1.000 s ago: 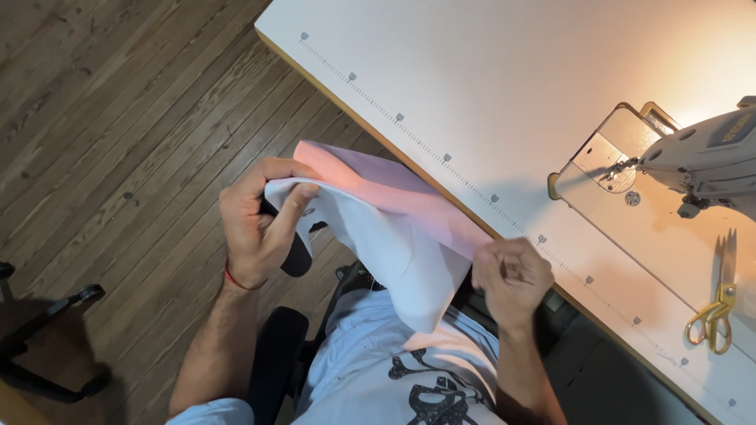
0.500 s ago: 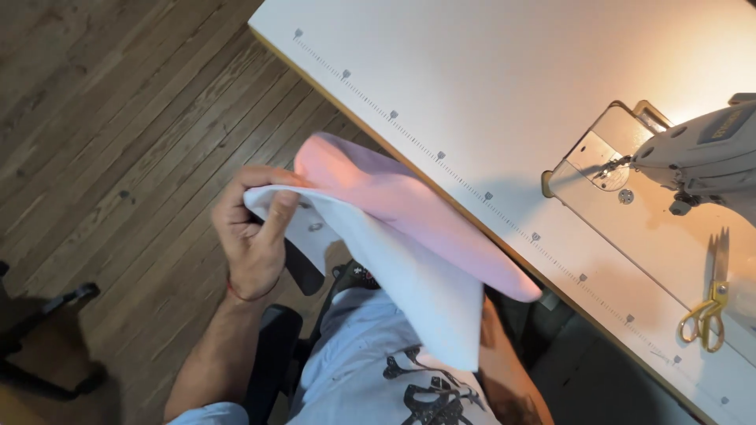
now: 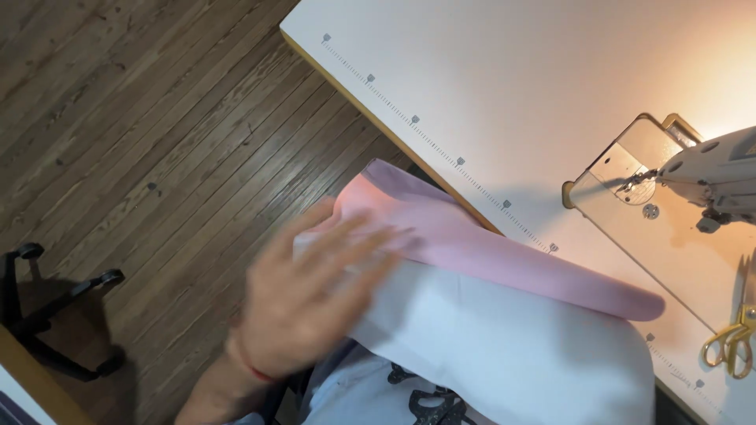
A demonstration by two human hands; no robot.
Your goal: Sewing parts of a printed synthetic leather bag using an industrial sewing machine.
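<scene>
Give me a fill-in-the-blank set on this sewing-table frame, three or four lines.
1. The left hand lies open on the ____ and white cloth.
2. The scissors by the table's right edge have ____ handles.
3. The floor beside the table is made of ____.
4. The sewing machine stands at the frame's ____ side.

Missing words: pink; gold; wood; right
</scene>
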